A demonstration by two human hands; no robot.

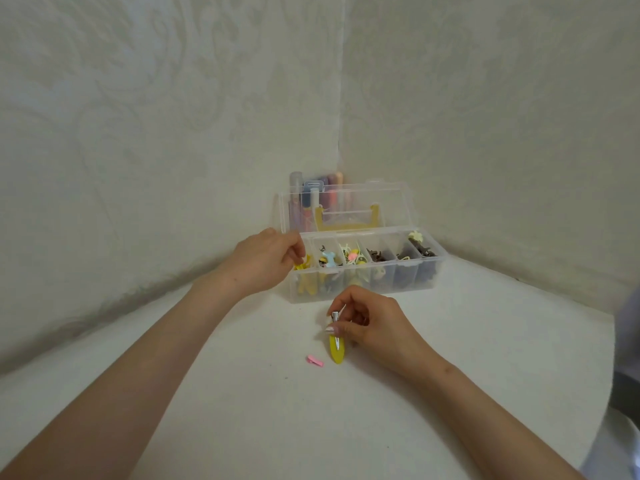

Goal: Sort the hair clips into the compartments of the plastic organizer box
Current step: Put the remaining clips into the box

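at the far corner of your white table (242, 410), against the pale patterned wallpaper, the clear plastic organizer box (363, 289) stands with its lid (346, 202) raised upright behind it. its row of compartments already holds clips: yellow ones at the left end, pastel ones toward the middle, dark brown ones toward the right. your left hand (263, 261) reaches to the leftmost compartment, fingers curled, fingertips pinching a small yellow hair clip (300, 264) at the box's rim. your right hand (374, 323) is just in front of the box, thumb and fingers clamped on the silver metal end of a long yellow hair clip (336, 349), its rounded tip pointing back toward you; whether that tip touches the table cannot be told. a small pink hair clip (315, 361) lies on the table just left of that tip, apart from both hands. behind the lid, several pastel tubes (313, 188) stand in the corner.
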